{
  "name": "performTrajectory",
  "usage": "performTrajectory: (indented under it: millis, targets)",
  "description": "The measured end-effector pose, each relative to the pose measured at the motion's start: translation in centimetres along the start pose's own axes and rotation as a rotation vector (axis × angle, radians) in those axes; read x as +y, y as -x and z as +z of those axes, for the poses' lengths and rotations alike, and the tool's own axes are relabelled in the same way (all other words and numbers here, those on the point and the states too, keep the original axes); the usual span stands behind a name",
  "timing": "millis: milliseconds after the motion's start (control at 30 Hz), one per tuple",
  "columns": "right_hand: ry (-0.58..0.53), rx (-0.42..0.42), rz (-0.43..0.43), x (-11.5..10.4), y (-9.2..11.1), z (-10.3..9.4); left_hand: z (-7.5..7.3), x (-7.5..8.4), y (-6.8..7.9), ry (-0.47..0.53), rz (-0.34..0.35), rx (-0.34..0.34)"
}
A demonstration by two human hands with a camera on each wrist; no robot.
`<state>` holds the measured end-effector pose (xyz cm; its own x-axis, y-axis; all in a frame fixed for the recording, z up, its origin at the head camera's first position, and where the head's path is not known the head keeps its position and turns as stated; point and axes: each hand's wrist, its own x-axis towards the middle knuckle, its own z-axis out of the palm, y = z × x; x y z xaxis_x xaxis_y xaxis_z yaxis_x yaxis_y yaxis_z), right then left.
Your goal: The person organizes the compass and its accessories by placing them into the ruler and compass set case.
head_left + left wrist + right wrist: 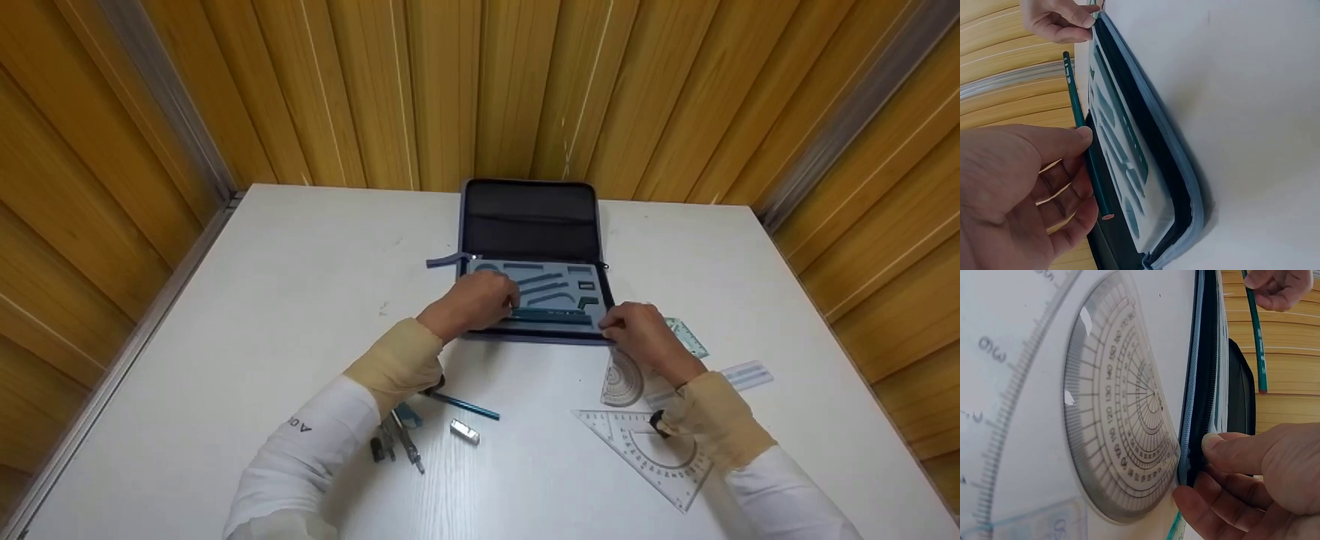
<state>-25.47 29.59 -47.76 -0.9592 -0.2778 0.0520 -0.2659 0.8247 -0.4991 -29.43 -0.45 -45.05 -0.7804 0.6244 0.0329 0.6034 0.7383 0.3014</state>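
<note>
My left hand (pixel 482 300) pinches a dark green pencil (pixel 1099 188) between thumb and fingers, over the pale foam insert (pixel 534 268) of an open zip case (pixel 531 199). Cut-out slots of various shapes cover the insert, and a green strip with white marks (pixel 1129 126) lies along one of them. At the case's near right corner, my right hand (pixel 637 328) grips the zipped edge (pixel 1192 382) with thumb and fingertips. Beside that edge lies a clear semicircular protractor (pixel 1123 399). The case's dark lid stands raised at the back.
A clear set square (pixel 645 450), a clear ruler (pixel 746 375) and a greenish stencil (pixel 688 337) lie around my right forearm. Near my left forearm are a blue pencil (pixel 469 406), a small silvery block (pixel 465 431) and a metal compass (pixel 409 444). Wood-look walls (pixel 360 90) border the white table (pixel 315 247).
</note>
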Motion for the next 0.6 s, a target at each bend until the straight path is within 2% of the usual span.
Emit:
performTrajectory:
  millis: [267,600]
  targets:
    - [0.0,0.007,-0.006,0.1,0.0,0.0,1.1,0.4,-0.9,0.001,-0.011,-0.027]
    - [0.005,0.029,-0.023,0.1,-0.1,0.2,1.6,1.0,-1.5,0.001,-0.045,-0.055]
